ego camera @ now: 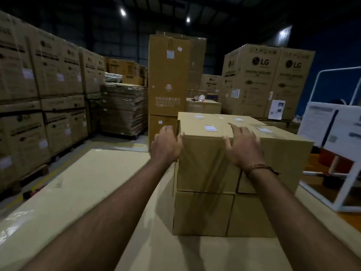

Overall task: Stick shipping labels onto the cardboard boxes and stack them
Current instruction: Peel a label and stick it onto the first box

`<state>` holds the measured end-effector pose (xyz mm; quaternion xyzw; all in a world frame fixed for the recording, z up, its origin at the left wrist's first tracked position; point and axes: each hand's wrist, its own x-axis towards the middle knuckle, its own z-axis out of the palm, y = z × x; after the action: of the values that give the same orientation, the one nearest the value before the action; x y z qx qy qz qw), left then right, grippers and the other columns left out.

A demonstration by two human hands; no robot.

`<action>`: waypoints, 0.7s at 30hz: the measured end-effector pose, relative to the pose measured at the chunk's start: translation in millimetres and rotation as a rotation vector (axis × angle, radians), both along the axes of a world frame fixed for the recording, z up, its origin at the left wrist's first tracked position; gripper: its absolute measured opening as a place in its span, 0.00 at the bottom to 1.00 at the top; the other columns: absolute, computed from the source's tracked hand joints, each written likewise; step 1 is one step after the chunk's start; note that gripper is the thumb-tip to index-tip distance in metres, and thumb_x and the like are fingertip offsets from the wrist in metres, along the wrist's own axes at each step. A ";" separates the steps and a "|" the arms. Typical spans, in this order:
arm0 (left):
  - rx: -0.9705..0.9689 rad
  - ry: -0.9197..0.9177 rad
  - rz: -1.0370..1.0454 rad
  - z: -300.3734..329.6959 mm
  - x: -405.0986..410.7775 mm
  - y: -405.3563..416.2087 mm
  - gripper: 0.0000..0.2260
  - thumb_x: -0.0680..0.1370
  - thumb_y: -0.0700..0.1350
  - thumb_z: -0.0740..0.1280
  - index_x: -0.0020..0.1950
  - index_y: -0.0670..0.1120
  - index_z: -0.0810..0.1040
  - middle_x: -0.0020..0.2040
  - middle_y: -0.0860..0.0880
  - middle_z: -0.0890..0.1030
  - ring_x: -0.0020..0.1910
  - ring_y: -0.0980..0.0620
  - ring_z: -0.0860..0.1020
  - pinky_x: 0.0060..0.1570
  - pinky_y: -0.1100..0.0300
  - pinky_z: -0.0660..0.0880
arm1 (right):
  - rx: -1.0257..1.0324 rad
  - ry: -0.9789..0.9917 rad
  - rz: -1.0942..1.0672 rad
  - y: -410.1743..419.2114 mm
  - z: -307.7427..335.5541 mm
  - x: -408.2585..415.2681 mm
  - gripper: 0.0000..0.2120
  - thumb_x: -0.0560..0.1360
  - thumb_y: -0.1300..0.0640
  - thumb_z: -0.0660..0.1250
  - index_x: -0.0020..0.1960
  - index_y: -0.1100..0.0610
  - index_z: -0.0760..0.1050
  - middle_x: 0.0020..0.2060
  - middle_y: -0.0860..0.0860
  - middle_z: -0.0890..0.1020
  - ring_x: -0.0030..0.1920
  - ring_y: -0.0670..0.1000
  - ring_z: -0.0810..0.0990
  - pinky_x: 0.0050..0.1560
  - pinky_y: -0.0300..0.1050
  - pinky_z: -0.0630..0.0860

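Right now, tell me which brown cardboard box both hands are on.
The near-left brown cardboard box on top: left hand and right hand flank it; the rest go untouched.

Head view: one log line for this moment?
left hand: on top front box left edge | right hand: flat over top edge | box label: stuck | stack: two layers
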<state>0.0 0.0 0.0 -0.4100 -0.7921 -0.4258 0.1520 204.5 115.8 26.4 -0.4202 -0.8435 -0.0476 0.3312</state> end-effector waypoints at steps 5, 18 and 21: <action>0.026 -0.228 -0.014 5.8 -8.9 35.8 0.28 0.85 0.62 0.59 0.79 0.46 0.69 0.72 0.43 0.76 0.69 0.42 0.76 0.61 0.45 0.76 | -0.012 -0.249 -0.162 37.2 7.7 -7.7 0.31 0.85 0.33 0.50 0.79 0.49 0.68 0.74 0.58 0.74 0.77 0.62 0.66 0.76 0.67 0.60; 0.070 -0.744 -0.155 2.7 -6.2 76.1 0.21 0.87 0.55 0.56 0.71 0.42 0.74 0.61 0.44 0.80 0.56 0.45 0.78 0.57 0.48 0.77 | -0.102 -0.305 -0.150 74.2 -7.0 -13.2 0.39 0.79 0.23 0.43 0.77 0.42 0.71 0.76 0.62 0.72 0.83 0.70 0.51 0.79 0.72 0.42; 0.091 -0.772 -0.165 3.9 -5.0 77.0 0.18 0.87 0.53 0.54 0.68 0.44 0.75 0.51 0.48 0.78 0.50 0.49 0.77 0.56 0.48 0.77 | -0.093 -0.223 -0.177 77.9 -9.3 -19.3 0.40 0.79 0.24 0.41 0.71 0.46 0.78 0.70 0.61 0.78 0.80 0.69 0.58 0.78 0.71 0.47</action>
<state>-5.0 77.0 3.9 -0.2748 -0.7358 -0.5940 -0.1737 185.2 193.7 17.1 -0.4999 -0.8359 -0.0841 0.2103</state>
